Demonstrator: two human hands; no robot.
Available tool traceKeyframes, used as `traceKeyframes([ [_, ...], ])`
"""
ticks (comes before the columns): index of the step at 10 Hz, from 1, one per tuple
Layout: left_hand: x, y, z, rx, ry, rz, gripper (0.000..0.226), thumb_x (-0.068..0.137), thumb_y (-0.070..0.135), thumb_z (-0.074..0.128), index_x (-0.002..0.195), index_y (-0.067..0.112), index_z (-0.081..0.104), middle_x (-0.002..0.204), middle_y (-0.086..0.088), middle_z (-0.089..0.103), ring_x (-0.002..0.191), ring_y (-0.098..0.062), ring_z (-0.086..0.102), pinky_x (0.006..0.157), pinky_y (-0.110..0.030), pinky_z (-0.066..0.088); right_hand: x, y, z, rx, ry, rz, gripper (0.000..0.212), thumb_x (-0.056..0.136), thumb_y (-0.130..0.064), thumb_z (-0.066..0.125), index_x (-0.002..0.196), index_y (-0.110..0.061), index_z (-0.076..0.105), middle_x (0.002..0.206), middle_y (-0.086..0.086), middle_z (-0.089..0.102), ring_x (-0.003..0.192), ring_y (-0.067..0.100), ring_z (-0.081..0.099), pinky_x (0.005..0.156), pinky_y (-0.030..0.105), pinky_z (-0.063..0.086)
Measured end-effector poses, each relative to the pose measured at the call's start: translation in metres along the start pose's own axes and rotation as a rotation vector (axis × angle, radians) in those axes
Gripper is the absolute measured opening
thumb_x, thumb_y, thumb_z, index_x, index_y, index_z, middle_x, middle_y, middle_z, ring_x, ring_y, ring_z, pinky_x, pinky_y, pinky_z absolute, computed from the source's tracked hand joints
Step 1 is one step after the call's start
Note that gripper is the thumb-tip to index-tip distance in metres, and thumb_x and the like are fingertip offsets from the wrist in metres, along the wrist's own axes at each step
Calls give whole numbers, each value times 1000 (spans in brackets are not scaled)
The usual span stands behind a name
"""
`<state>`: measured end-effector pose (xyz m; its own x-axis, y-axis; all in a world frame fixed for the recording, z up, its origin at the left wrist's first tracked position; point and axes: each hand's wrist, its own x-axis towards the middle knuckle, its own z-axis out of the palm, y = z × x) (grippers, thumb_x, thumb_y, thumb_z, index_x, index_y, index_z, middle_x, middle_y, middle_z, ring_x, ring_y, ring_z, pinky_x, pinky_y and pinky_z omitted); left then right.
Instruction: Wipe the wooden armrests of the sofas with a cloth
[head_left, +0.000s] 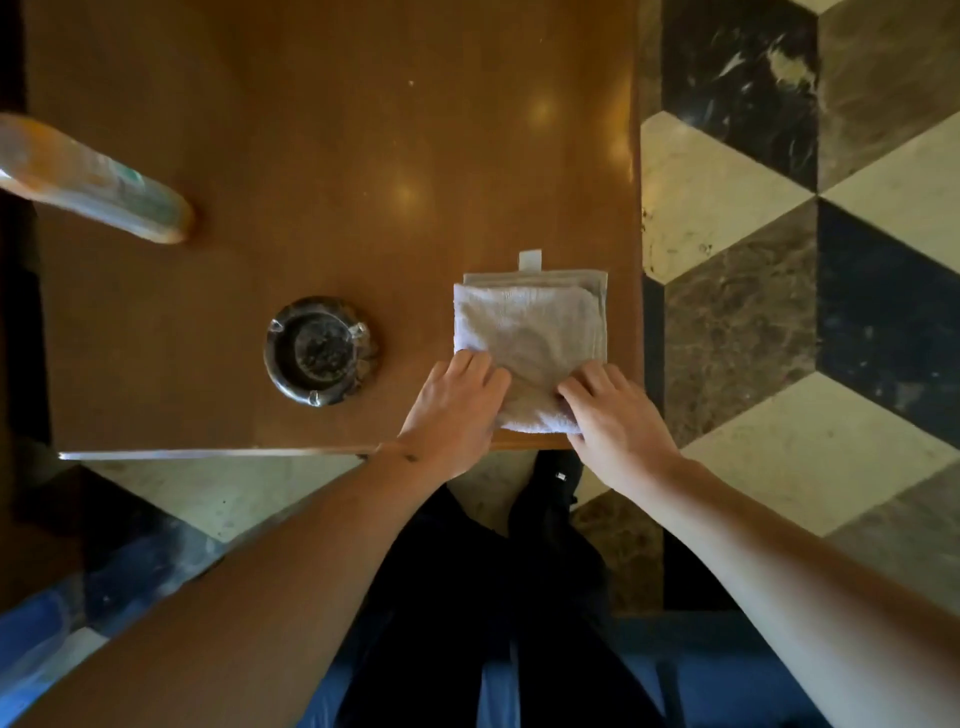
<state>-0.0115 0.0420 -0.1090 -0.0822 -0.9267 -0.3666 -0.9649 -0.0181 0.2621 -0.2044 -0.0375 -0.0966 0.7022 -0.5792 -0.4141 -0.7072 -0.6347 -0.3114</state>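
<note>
Both your hands are on the folded cloth (530, 332), which lies flat on the table (311, 156) near its corner, just ahead of you. Your left hand (457, 405) holds the cloth's near left edge, fingers bent onto the fabric, thumb hidden under the palm, so whether it pinches or only presses is not clear. Your right hand (613, 415) has its fingers curled at the near right corner, gripping the cloth where the edge bunches. A small tag (530, 260) sticks out from the cloth's far edge, beyond your fingers. Left of your left hand, apart from the cloth, sits a dark ashtray (319, 351). Farther left and beyond it stands a blurred bottle (93, 176). Right of your right hand the table ends and a patterned marble floor (805, 260) shows.
</note>
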Motion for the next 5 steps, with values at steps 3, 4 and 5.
traceKeyframes([
  [3, -22, 22, 40, 115, -68, -78, 47, 72, 18, 71, 115, 11, 56, 117, -12, 53, 104, -31, 50, 77, -38, 46, -14, -9, 35, -98, 2, 98, 51, 70, -5, 77, 119, -6, 61, 117, 16, 59, 103, 37, 57, 83, 48, 55],
  [4, -27, 25, 25, 24, -206, -115, 48, 80, 19, 63, 125, 12, 49, 132, -12, 44, 116, -32, 44, 83, -39, 48, -20, -20, 25, -89, -143, 164, 66, 78, -13, 75, 139, -10, 50, 139, 11, 50, 124, 33, 51, 95, 44, 53],
  [5, -30, 24, -7, -137, -415, -102, 37, 92, 15, 53, 129, 15, 49, 136, -10, 39, 122, -33, 43, 89, -41, 47, -23, -38, 5, 47, -398, 267, 66, 91, -21, 65, 150, -17, 35, 152, 7, 34, 135, 27, 41, 103, 42, 48],
])
